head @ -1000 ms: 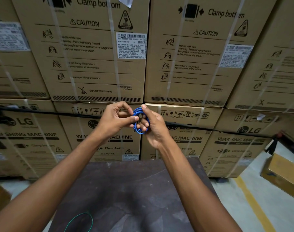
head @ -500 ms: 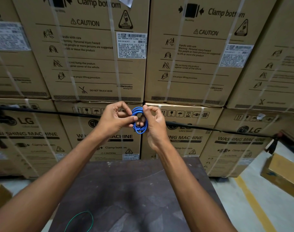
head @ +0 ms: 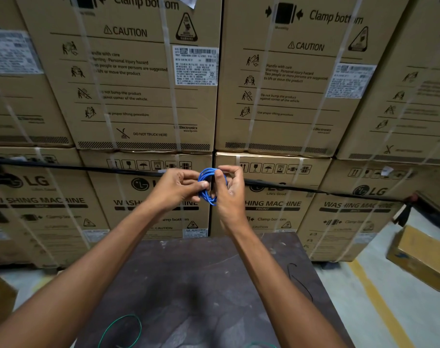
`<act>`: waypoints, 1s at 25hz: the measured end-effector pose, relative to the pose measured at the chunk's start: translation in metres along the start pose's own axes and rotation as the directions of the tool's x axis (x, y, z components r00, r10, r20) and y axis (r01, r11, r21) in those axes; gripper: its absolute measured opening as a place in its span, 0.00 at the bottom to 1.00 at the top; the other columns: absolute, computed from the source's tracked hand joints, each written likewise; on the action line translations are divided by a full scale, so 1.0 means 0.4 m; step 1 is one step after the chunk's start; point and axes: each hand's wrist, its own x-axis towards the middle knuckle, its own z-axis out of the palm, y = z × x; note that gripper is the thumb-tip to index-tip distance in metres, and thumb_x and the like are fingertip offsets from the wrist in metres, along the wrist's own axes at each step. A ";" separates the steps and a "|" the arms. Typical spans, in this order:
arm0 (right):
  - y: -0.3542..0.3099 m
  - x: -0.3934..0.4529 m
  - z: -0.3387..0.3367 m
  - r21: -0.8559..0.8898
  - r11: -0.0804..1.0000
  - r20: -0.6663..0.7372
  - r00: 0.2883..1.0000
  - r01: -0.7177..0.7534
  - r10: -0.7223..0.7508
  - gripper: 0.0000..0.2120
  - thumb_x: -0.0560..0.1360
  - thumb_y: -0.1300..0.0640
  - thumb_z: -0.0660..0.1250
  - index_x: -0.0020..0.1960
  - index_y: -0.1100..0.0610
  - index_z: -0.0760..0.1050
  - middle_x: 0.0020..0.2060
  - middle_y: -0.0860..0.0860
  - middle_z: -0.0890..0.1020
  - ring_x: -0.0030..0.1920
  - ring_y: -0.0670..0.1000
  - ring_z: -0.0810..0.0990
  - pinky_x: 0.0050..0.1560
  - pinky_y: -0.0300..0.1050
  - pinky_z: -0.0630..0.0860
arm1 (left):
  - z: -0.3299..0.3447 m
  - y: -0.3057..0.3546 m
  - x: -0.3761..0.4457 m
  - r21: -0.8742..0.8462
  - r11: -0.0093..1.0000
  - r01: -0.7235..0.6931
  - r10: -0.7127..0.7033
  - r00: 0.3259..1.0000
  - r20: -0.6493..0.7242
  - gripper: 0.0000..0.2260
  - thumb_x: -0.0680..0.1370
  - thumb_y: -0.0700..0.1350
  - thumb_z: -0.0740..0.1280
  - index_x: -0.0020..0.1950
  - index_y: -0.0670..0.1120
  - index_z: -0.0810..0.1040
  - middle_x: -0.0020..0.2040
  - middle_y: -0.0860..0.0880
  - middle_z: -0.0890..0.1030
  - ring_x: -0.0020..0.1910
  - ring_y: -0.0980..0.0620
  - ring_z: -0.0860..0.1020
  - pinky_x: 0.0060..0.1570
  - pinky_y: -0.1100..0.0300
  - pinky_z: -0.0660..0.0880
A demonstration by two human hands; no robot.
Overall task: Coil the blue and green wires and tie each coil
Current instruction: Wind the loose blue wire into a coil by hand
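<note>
Green wire (head: 121, 330): lies loose in an open loop on the dark tabletop (head: 201, 285), near the front edge and left of centre; not yet coiled; thin and limp by the look of it, so it should gather easily but spring open unless pinched.
Left hand (head: 178, 188): raised well above the tabletop; fingers curled shut, thumb and forefinger pinching the left side of the blue coil.
Blue wire (head: 209, 185): wound into a small, tight coil held upright in the air between both hands; light and flexible, likely a little springy, with smooth insulation that could slip; best held where the turns bunch together, so no loop escapes while the free end is wrapped round to tie it; whether the tie is finished cannot be told.
Right hand (head: 230, 193): closed on the coil's right side, fingertips hooked over the top turns.
Black strand (head: 299, 280): thin, lies on the tabletop's right part, well apart from the hands.
</note>
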 end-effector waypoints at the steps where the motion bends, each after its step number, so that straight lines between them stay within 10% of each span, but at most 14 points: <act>1: -0.001 -0.006 0.000 0.010 1.000 -0.001 1.000 -0.012 0.012 0.03 0.84 0.57 0.64 0.56 0.55 0.70 0.39 0.53 0.77 0.34 0.46 0.75 0.36 0.41 0.74 | -0.003 -0.001 -0.003 0.020 1.000 0.007 -0.008 1.000 0.008 0.07 0.79 0.41 0.72 0.56 0.45 0.86 0.47 0.42 0.88 0.41 0.53 0.83 0.38 0.65 0.80; 10: -0.010 -0.043 0.016 0.150 0.969 0.038 0.981 -0.195 0.191 0.01 0.85 0.60 0.62 0.54 0.56 0.69 0.38 0.55 0.74 0.31 0.46 0.70 0.33 0.41 0.69 | -0.027 -0.044 -0.025 0.585 0.776 -0.236 0.180 0.972 0.153 0.16 0.82 0.62 0.54 0.49 0.53 0.75 0.42 0.55 0.81 0.43 0.52 0.80 0.50 0.42 0.77; 21: -0.013 -0.107 -0.023 -0.079 0.978 0.090 0.976 -0.192 0.199 0.10 0.79 0.68 0.69 0.59 0.65 0.72 0.44 0.55 0.85 0.40 0.46 0.84 0.40 0.40 0.82 | -0.067 -0.105 -0.032 0.562 0.793 -0.237 0.214 0.971 0.107 0.22 0.81 0.64 0.52 0.54 0.50 0.77 0.43 0.49 0.82 0.43 0.48 0.80 0.46 0.41 0.77; 25: 0.010 -0.122 -0.025 -0.093 0.986 -0.049 0.990 -0.139 0.135 0.07 0.77 0.67 0.71 0.51 0.62 0.74 0.44 0.63 0.86 0.42 0.52 0.85 0.39 0.45 0.82 | -0.042 -0.128 -0.039 0.443 0.854 -0.273 0.222 0.961 0.164 0.10 0.86 0.52 0.58 0.48 0.54 0.75 0.37 0.58 0.76 0.37 0.59 0.73 0.42 0.57 0.71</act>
